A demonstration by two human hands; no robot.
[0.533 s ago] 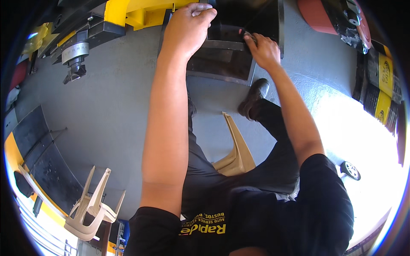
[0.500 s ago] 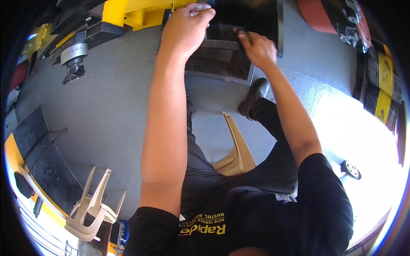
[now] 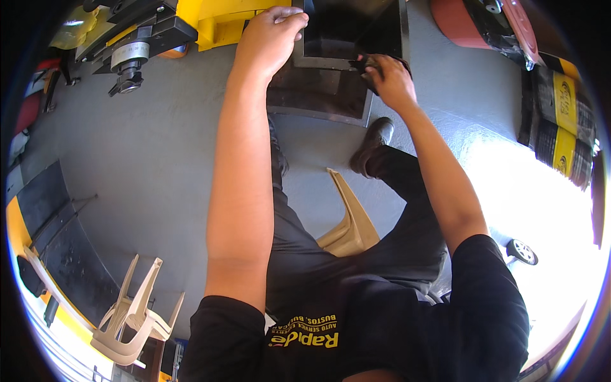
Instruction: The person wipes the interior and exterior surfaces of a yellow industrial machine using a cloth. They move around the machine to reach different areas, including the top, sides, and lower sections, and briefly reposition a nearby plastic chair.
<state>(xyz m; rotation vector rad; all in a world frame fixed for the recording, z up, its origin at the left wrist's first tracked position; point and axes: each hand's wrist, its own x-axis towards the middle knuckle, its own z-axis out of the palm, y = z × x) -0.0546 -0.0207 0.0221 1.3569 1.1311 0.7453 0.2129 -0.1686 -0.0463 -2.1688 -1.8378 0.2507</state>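
Note:
A black metal box or drawer unit (image 3: 318,95) with an open top stands on the floor before me. My left hand (image 3: 270,35) is over its left edge, fingers curled together; what they grip, if anything, is hidden. My right hand (image 3: 389,77) is closed on a crumpled black cloth (image 3: 364,65), which lies against the rim across the box's middle. Dark material also shows by the knuckles of that hand.
A yellow machine frame (image 3: 229,28) adjoins the box at left, with a metal spindle (image 3: 130,60) beside it. Beige plastic chair (image 3: 130,318) stands lower left; another chair's leg (image 3: 350,216) shows between my legs. Stacked black-and-yellow boxes (image 3: 563,121) are at right.
My right hand has shifted slightly right and down along the rim, and more of the black cloth shows. My left hand stays curled at the box's left edge. The view has shifted slightly.

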